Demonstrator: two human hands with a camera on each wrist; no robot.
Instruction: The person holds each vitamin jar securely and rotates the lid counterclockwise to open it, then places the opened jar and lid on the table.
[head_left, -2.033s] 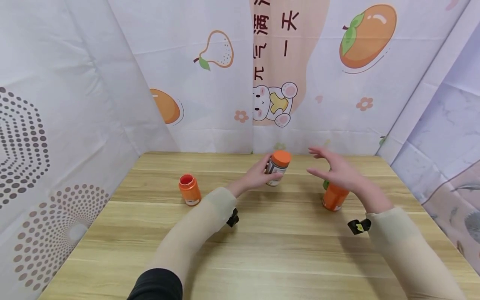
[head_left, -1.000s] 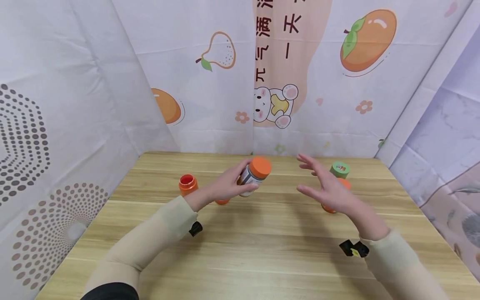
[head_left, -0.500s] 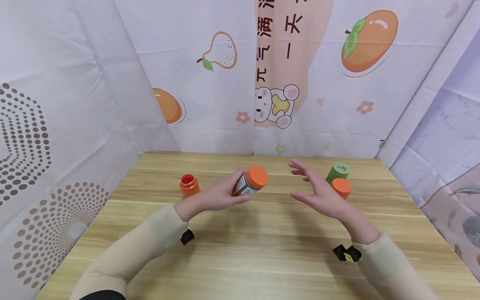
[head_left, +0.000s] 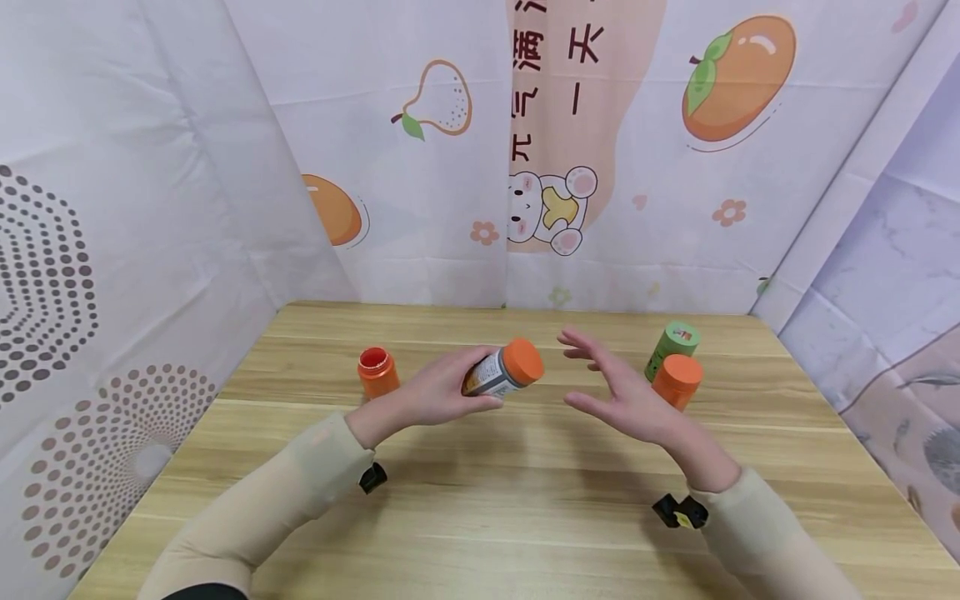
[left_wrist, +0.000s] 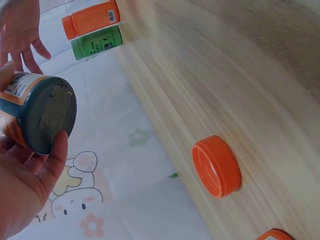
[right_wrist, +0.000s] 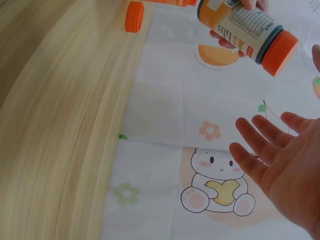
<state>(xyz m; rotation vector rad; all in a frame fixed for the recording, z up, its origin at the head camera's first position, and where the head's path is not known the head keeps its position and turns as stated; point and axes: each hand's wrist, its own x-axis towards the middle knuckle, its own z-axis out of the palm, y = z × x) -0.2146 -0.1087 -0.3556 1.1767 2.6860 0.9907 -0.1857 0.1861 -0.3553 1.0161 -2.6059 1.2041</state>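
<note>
My left hand [head_left: 431,396] grips a grey jar [head_left: 489,375] by its body, held above the table. The jar has a printed label and an orange lid [head_left: 523,361], and it tilts so the lid points to the right. In the left wrist view its dark base [left_wrist: 52,117] faces the camera. My right hand [head_left: 618,392] hovers a short way to the right of the lid, fingers spread and apart from it. Nothing is in the right palm [right_wrist: 297,175].
An uncapped orange bottle [head_left: 379,377] stands at the left, partly behind my left arm. A loose orange cap [left_wrist: 217,167] lies on the table. Behind my right hand stand a capped orange bottle [head_left: 678,379] and a green container [head_left: 672,346]. A printed curtain [head_left: 450,192] closes the back.
The left hand has brought the grey jar left and nearer, tipping its lid rightward. My right hand has moved left toward it, away from the capped orange bottle.
</note>
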